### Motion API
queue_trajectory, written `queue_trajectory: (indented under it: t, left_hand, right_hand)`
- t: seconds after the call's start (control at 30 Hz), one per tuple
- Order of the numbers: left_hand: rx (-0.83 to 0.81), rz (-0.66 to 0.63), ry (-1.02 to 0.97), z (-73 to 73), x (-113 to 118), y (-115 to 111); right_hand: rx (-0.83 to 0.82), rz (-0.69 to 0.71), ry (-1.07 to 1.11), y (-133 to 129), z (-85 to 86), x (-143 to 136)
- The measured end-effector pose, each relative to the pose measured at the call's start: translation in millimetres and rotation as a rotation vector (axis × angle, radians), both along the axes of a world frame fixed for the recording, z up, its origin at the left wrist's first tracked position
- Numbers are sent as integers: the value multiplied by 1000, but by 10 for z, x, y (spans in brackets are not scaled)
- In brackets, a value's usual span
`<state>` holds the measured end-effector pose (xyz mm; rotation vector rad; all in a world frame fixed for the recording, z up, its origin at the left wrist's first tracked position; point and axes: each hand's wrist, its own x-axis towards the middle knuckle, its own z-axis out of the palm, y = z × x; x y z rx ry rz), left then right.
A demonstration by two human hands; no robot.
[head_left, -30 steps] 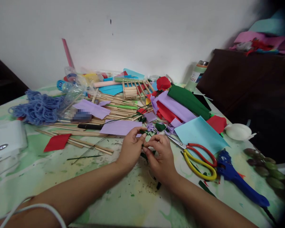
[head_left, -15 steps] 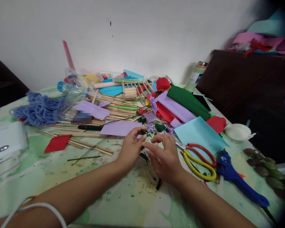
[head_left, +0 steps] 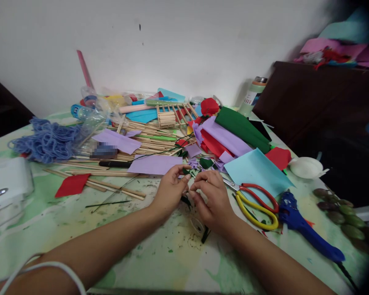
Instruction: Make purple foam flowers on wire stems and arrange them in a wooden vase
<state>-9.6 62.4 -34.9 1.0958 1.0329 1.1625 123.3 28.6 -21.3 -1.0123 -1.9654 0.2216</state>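
Note:
My left hand [head_left: 171,186] is closed, thumb against fingers, on a small dark green piece [head_left: 187,172] that looks like crepe paper. My right hand [head_left: 211,198] is beside it, thumb and forefinger pinched close to the left fingertips; what lies between them is too small to make out. Below the hands a dark green strip [head_left: 186,200] shows in part. A small roll of tape [head_left: 197,225] lies under my right wrist. Scissors [head_left: 258,205] with red and yellow handles lie right of my right hand, on the edge of a light blue sheet [head_left: 258,170].
A blue glue gun [head_left: 310,233] lies at the right, near grapes [head_left: 338,209] and a white dish [head_left: 307,168]. Wooden sticks [head_left: 141,143], purple paper [head_left: 156,164], a green paper roll [head_left: 242,129] and blue yarn [head_left: 46,141] fill the back. A white device [head_left: 9,184] stands left.
My right fingers have gone from spread to pinched together, close to my left fingertips. My left hand keeps its grip on the green piece. The whole view has shifted slightly.

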Motion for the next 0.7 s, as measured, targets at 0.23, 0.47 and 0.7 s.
queue_trajectory:
  t: [0.23, 0.47, 0.7]
  left_hand:
    - [-21, -28, -93, 17, 18, -17]
    - [-24, -58, -96, 22, 15, -24]
    - [-16, -84, -65, 10, 19, -36]
  right_hand:
    - [-194, -110, 244, 53, 50, 124]
    - [-355, -150, 341, 159, 18, 215]
    - [-398, -101, 314, 204, -30, 245]
